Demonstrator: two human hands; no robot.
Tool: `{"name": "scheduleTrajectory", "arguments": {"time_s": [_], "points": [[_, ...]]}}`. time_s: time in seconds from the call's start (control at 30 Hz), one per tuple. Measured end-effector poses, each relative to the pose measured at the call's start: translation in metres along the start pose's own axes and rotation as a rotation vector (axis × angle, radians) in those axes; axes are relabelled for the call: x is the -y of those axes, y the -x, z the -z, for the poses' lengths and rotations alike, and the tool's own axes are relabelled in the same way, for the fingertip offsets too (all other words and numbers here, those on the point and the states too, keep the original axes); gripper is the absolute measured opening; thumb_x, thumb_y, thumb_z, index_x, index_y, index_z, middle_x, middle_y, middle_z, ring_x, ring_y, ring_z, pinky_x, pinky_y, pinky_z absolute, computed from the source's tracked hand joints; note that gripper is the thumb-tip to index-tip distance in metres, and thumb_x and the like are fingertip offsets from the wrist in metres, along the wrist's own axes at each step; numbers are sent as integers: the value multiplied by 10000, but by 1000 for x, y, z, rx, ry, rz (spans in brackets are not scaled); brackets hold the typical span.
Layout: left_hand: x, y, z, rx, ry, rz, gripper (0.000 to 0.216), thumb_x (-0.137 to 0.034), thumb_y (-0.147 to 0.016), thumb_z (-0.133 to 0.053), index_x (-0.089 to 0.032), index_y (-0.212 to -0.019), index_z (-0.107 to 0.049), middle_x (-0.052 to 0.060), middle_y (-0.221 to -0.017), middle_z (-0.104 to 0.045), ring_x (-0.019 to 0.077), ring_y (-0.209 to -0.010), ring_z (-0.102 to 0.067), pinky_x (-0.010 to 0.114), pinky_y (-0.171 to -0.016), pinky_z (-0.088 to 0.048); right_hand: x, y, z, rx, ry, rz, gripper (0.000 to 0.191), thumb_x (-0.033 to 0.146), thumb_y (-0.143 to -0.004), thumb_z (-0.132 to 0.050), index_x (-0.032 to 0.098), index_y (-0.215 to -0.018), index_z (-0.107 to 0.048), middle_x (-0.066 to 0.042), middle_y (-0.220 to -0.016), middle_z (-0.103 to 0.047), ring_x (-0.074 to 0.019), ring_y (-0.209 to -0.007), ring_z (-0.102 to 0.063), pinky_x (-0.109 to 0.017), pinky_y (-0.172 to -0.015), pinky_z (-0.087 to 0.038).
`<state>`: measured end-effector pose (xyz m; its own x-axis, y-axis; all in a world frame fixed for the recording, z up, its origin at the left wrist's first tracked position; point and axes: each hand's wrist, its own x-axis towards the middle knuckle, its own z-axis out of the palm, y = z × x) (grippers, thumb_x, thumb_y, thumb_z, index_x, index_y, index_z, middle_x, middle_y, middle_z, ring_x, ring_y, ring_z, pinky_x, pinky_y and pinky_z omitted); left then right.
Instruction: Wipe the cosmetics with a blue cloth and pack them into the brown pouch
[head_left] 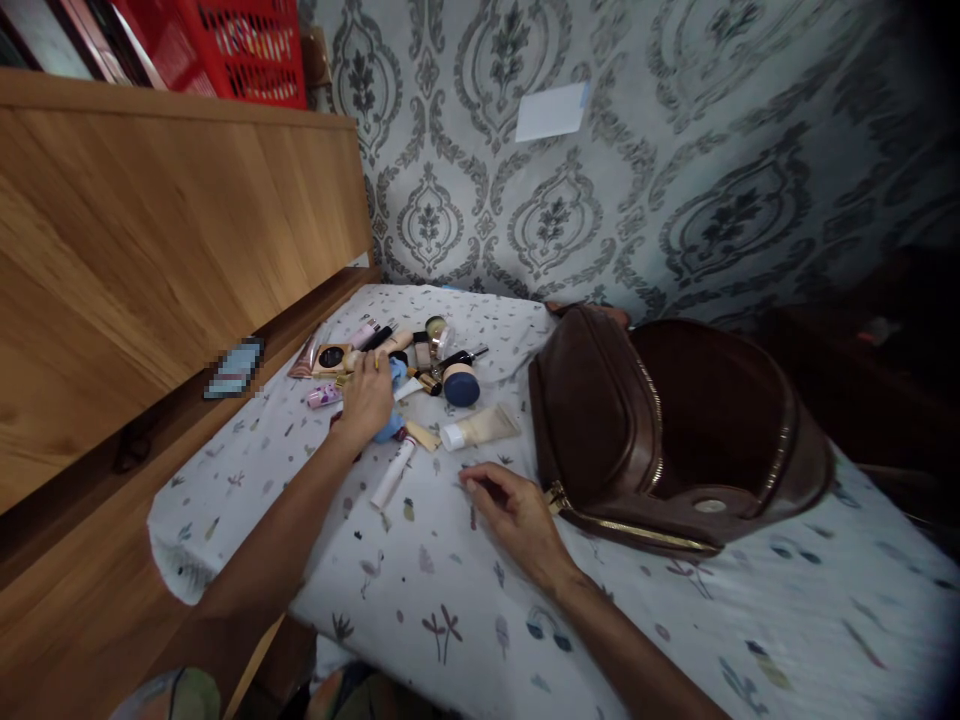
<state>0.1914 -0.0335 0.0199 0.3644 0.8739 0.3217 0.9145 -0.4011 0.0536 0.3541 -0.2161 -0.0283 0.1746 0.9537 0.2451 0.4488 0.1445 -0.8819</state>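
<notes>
My left hand reaches into a pile of cosmetics, its fingers closed downward; what they hold is hidden beneath them. Around it lie a compact in a gold-toned box, a pink patterned tube, a navy-lidded jar and a blue item partly covered by the hand. Closer to me are a white stick-shaped tube and a beige squeeze tube with a white cap. My right hand rests empty on the cloth, fingers loosely bent and apart, beside the brown bag.
The bag stands unzipped on the right of the patterned white cloth. A wooden cabinet borders the left, with a blurred-out phone-like object on its ledge. A red basket sits on top. Wallpaper covers the wall behind.
</notes>
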Motion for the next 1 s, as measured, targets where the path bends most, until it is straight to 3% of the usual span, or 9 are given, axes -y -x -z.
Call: {"name": "scheduleTrajectory", "arguments": {"time_s": [0.17, 0.4, 0.6, 0.77, 1.0], "points": [[14, -11, -15, 58, -4, 30, 392, -135, -905, -438, -96, -1285, -525, 209, -1198, -655, 352, -1150, -600, 475, -979, -468, 1, 1, 0, 8, 8, -19, 231, 283, -885, -524, 178, -898, -729, -55, -853, -751, -189, -758, -670, -267, -642, -488], [17, -27, -21, 79, 2, 54, 367, -178, -917, -425, -75, -1236, -575, 236, -1256, -603, 366, -1215, -556, 457, -1025, -436, 0, 3, -4, 4, 81, 50, 214, 216, -897, -512, 182, -958, -714, -54, -889, -720, -163, -730, -628, -277, -675, -499], [21, -33, -24, 112, 36, 74, 358, -200, -936, -395, -95, -1225, -578, 234, -1250, -599, 365, -1183, -590, 456, -968, -478, -5, -7, -13, 128, 240, 230, 385, 99, -837, -559, 173, -1202, -660, -120, -1138, -691, -258, -1092, -601, -444, -972, -492], [22, -33, -23, 124, 74, 44, 341, -265, -948, -399, -114, -1209, -559, 223, -1237, -611, 367, -1187, -595, 464, -976, -476, -8, -14, -17, 172, 329, 207, 557, 153, -855, -589, 166, -1407, -510, -178, -1522, -447, -299, -1415, -398, -533, -1151, -347], [21, -31, -20, 121, 164, -95, 388, -290, -898, -466, -151, -1260, -472, 166, -1245, -623, 324, -1147, -619, 426, -943, -505, -9, -11, -16, 66, 256, 194, 432, 133, -858, -569, 132, -1290, -584, -175, -1390, -570, -272, -1326, -500, -463, -1126, -408]]}}
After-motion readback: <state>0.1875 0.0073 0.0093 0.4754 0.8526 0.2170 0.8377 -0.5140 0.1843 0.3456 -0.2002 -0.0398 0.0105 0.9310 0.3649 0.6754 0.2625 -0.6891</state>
